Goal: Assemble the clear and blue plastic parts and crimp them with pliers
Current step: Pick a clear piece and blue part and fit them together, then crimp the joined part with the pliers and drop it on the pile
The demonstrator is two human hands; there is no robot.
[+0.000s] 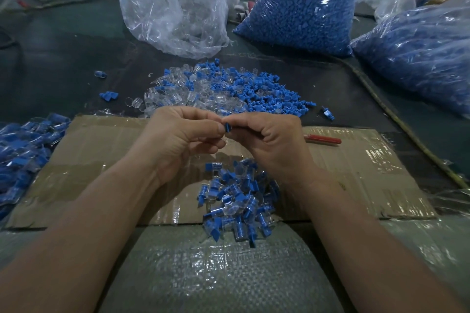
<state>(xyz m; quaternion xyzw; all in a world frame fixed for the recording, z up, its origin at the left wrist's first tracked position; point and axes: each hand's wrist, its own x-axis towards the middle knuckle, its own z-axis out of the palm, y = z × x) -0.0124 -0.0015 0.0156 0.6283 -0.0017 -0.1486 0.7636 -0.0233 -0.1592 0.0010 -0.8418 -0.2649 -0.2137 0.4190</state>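
Woven sack (pixel 216 274): grey-green, spread nearest the viewer beneath both forearms.
Assembled pieces (pixel 236 201): heaped at the near edge of the cardboard (pixel 356 180), spilling onto the sack.
Left hand (pixel 178 140): fingers curled, thumb and forefinger pinching a small blue part (pixel 227 127).
Right hand (pixel 272 145): fingers curled, fingertips gripping the same part from the opposite side, above the cardboard.
Loose parts (pixel 223 91): clear and blue, piled beyond the hands.
Pliers (pixel 323 139): red handle on the cardboard, just right of the right hand, untouched.

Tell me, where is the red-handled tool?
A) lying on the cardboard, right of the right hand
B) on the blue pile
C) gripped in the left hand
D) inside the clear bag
A: the red-handled tool lies on the cardboard beside the right hand, untouched.
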